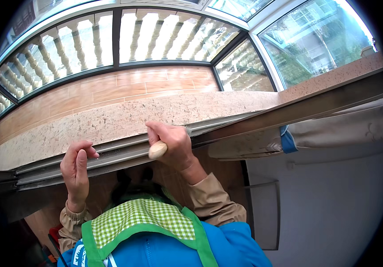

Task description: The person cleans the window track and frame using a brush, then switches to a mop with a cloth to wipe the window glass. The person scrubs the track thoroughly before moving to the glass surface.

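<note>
My right hand [172, 143] is wrapped around a tool with a pale wooden handle [157, 151]. The handle's rounded end points toward me, and my fist hides most of the rest. A blurred greyish bit shows just past the knuckles; I cannot tell its kind. This hand is over the metal sliding-window track [116, 156], beside the speckled stone sill [124, 116]. Farther left, my left hand [76, 171] hovers above the same track. Its fingers are loosely bent and apart from the thumb, with nothing visible between them.
Beyond the sill lie a tiled ledge [129, 84] and dark-framed glass with balusters behind it. A dark sliding frame [298, 111] runs to the right. Below it hangs a gathered beige curtain [333, 131] with a blue tie [288, 139], near a white wall [320, 200].
</note>
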`<state>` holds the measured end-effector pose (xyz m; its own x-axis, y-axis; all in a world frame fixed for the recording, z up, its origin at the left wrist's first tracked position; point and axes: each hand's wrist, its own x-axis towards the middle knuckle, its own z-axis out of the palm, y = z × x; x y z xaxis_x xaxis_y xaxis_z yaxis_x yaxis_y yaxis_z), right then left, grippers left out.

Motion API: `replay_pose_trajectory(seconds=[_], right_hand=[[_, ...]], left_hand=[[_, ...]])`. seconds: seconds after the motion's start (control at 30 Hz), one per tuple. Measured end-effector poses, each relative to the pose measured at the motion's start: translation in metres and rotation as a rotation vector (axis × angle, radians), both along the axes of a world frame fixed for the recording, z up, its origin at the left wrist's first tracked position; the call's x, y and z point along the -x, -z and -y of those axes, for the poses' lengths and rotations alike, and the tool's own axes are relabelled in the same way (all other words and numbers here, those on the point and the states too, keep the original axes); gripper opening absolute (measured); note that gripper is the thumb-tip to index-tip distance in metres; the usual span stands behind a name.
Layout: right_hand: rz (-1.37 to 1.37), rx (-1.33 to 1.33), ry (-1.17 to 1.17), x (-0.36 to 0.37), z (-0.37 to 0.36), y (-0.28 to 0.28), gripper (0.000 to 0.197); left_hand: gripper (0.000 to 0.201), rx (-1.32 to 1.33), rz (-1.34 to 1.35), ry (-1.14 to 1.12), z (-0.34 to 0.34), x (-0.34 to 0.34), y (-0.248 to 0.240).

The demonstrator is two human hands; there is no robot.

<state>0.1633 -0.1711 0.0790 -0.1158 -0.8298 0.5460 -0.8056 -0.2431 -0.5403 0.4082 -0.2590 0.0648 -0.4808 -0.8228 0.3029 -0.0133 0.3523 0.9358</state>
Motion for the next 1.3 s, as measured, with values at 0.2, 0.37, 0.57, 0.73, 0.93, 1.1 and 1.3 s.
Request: replay_pose_trajectory(seconds=[0.2,0.37,0.57,0.73,0.93,1.1,1.3], right_hand=[[0.776,0.079,-0.643,-0.091,0.02,0.0,0.023],[0.599,0.025,-0.33,-0.016,-0.008,-0.024,0.018],[0.484,0.092,-0.554,-0.111,0.043,0.02,0.029],[1.085,-0.043,-0.686,-0.181,0.109,0.008,0.011],[0.636,-0.319,-0.453,-0.085,0.074,-0.04,0.01],[0.77,-0.204,-0.506,-0.154,0.114,0.019,0.007],[1.108,-0.152,-0.783,-0.245,0.177,-0.007,0.011]], left_hand=[[0.025,0.022,0.017,-0.06,0.004,-0.012,-0.002],[0.026,0.051,-0.013,-0.225,0.008,-0.041,0.0],[0.026,0.026,-0.027,-0.271,0.01,-0.052,0.009],[0.031,0.084,-0.031,-0.561,0.018,-0.072,-0.005],[0.036,0.187,-0.021,-0.785,0.014,-0.14,0.001],[0.031,0.089,-0.062,-0.831,-0.002,-0.15,0.018],[0.029,0.178,-0.045,-0.893,-0.015,-0.16,0.005]])
